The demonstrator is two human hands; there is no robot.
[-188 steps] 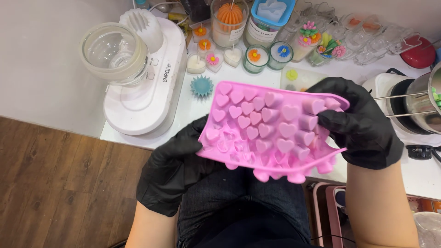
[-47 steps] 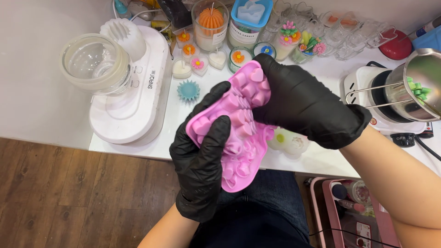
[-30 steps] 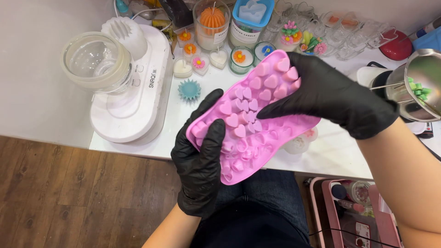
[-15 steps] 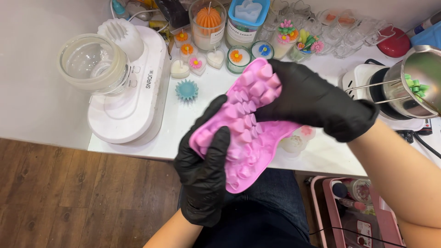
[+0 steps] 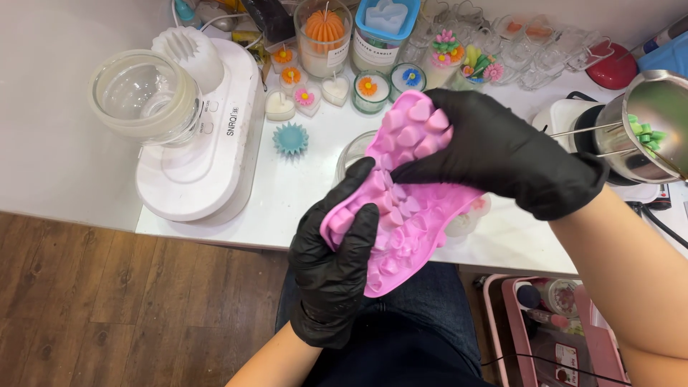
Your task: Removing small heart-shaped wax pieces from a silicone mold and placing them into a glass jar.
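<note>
Left hand: black-gloved left hand [image 5: 337, 261] is clasped around the near end of the pink silicone mould [image 5: 401, 201], fingers curled over its edge.
Right hand: black-gloved right hand [image 5: 502, 150] is gripped on the far end of the mould, which is bent upward.
Mould position: held above the white table [image 5: 308, 186] edge, heart bumps facing up.
Nearby: teal spiky candle [image 5: 290, 138] and white appliance [image 5: 197, 143] are seen to the left.

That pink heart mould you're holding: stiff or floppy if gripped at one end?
Probably floppy: the pink heart mould bends visibly between the left hand and the right hand. Likely light, since fingertips alone hold it up. Its bumpy back should resist slipping against the gloves.
</note>
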